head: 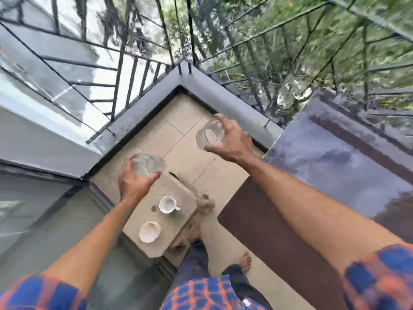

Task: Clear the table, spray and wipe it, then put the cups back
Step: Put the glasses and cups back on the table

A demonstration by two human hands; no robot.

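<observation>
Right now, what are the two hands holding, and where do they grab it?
Each hand holds a clear glass from above by its rim: left hand on one glass, right hand on another glass.

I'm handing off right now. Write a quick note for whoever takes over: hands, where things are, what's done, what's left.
Left hand: holding a clear drinking glass at the far end of the low beige stand.
Right hand: holding a second clear glass in the air over the tiled floor.
On the stand: a white handled cup and a white handleless cup.
Dark glossy table at right: what shows of it has no cups on it.
Done: clearing looks nearly finished.
Left: set both glasses down, spray, wipe, return the cups. No spray bottle or cloth is in view.
</observation>
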